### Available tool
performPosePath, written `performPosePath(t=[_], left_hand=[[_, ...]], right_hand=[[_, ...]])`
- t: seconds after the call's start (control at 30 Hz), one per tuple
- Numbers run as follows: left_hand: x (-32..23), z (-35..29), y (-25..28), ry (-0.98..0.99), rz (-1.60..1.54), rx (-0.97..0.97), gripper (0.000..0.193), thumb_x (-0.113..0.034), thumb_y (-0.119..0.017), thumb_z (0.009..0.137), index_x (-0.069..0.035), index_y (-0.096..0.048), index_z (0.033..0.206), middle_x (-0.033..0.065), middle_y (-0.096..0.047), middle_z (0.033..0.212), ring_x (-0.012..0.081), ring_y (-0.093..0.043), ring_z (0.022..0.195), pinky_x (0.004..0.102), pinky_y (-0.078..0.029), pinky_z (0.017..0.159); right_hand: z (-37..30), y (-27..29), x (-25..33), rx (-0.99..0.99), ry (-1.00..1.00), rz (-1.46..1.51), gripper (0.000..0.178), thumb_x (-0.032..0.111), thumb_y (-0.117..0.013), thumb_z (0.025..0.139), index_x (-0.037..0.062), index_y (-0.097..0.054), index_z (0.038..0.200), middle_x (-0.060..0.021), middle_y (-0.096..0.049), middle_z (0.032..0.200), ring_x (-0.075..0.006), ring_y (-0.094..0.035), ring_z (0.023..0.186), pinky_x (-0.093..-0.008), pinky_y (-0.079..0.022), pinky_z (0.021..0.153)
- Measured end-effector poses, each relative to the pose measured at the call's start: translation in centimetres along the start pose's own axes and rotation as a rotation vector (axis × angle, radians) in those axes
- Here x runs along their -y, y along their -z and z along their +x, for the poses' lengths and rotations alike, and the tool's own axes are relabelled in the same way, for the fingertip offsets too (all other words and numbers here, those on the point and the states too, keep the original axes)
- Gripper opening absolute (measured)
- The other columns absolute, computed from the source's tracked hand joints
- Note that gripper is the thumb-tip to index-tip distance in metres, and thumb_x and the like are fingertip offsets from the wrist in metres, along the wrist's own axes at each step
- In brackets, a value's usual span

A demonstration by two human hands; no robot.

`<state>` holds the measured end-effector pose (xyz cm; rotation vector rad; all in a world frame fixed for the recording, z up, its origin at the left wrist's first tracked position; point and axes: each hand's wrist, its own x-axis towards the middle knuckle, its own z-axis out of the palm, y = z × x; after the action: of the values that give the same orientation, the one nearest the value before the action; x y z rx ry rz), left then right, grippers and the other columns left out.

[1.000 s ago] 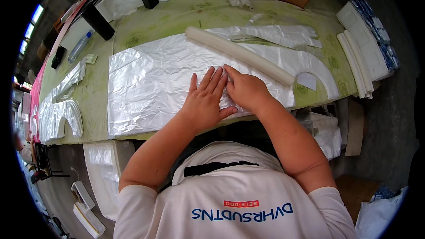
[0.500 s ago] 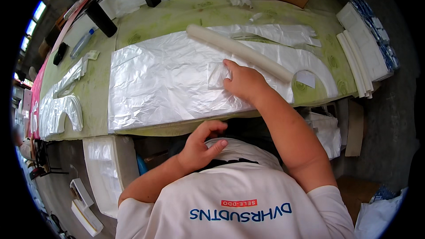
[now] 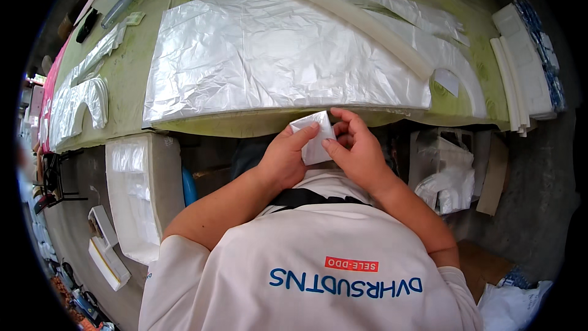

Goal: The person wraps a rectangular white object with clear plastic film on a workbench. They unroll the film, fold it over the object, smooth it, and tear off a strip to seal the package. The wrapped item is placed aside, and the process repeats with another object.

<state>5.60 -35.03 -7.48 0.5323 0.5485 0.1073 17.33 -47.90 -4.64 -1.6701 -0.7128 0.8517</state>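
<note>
My left hand [image 3: 286,158] pinched a folded plastic packet [image 3: 314,149] beside the near edge of the table [image 3: 205,125]; my right hand [image 3: 362,157] curled, thumb at the packet's right side (gripping or not, I couldn't tell). It seemed light, slippery, easily creased: best held by opposite edges.

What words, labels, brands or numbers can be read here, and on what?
T-shirt front: dark blue lettering, upside down, legible but not copied here.
Red label on it: pale lettering, likewise not copied.
Left sleeve: small blue marks, too small to read.
Folded plastic packet: no lettering visible.
Elsewhere: nothing legible.
</note>
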Motion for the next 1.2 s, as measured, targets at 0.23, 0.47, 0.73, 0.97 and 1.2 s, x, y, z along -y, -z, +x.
performPosePath(t=[0.23, 0.47, 0.73, 0.97, 1.2], left_hand=[[-1.0, -1.8, 1.0, -0.232, -0.116, -0.321, 0.025, -0.028, -0.058, 0.104, -0.01, -0.056, 0.121, 0.011, -0.058, 0.133, 0.0242, -0.057, 0.12, 0.0425, -0.048, 0.103], [0.6, -4.2, 2.3, -0.398, 0.352, -0.182, 0.015, -0.005, -0.067, 0.096, -0.007, -0.067, 0.11, 0.0031, -0.062, 0.116, 0.0091, -0.058, 0.097, 0.0255, -0.049, 0.08], [-4.0, -9.5, 8.7, -0.568, 0.518, -0.496, 0.017, 0.005, -0.058, 0.089, -0.005, -0.069, 0.097, -0.0013, -0.066, 0.095, 0.0087, -0.06, 0.09, 0.0249, -0.049, 0.083], [-16.3, -27.8, 29.7, -1.033, 0.905, -1.422, 0.015, -0.007, -0.056, 0.086, -0.005, -0.07, 0.089, -0.0003, -0.066, 0.086, 0.0102, -0.058, 0.08, 0.026, -0.048, 0.073], [-16.1, -32.9, 38.1, -0.376, 1.235, -1.688, 0.019, -0.008, -0.055, 0.083, -0.007, -0.072, 0.091, 0.0107, -0.071, 0.082, 0.0224, -0.066, 0.077, 0.0354, -0.051, 0.072]], right_hand=[[1.1, -2.1, -1.3, -0.049, 0.03, 0.173, 0.042, 0.002, -0.066, 0.093, 0.0022, -0.049, 0.131, -0.0096, -0.068, 0.1, -0.0109, -0.062, 0.083, -0.0276, -0.052, 0.074], [1.0, -2.7, -1.9, -0.006, 0.084, 0.214, 0.04, -0.004, -0.061, 0.094, 0.0026, -0.045, 0.131, -0.0072, -0.065, 0.106, -0.0112, -0.06, 0.092, -0.0258, -0.05, 0.082], [0.9, -3.3, -1.4, 0.141, -0.009, 0.211, 0.048, -0.002, -0.057, 0.098, 0.0033, -0.041, 0.143, -0.0056, -0.063, 0.107, -0.0073, -0.053, 0.082, -0.0222, -0.048, 0.075], [1.2, -2.9, -2.0, 0.197, -0.056, 0.207, 0.037, 0.0, -0.057, 0.099, 0.004, -0.052, 0.135, -0.0038, -0.062, 0.106, -0.0071, -0.053, 0.083, -0.0212, -0.047, 0.073], [1.7, -3.8, -1.9, 0.263, -0.06, 0.203, 0.031, 0.001, -0.059, 0.099, 0.0035, -0.055, 0.13, -0.0032, -0.062, 0.102, -0.0072, -0.054, 0.084, -0.0213, -0.047, 0.073]])
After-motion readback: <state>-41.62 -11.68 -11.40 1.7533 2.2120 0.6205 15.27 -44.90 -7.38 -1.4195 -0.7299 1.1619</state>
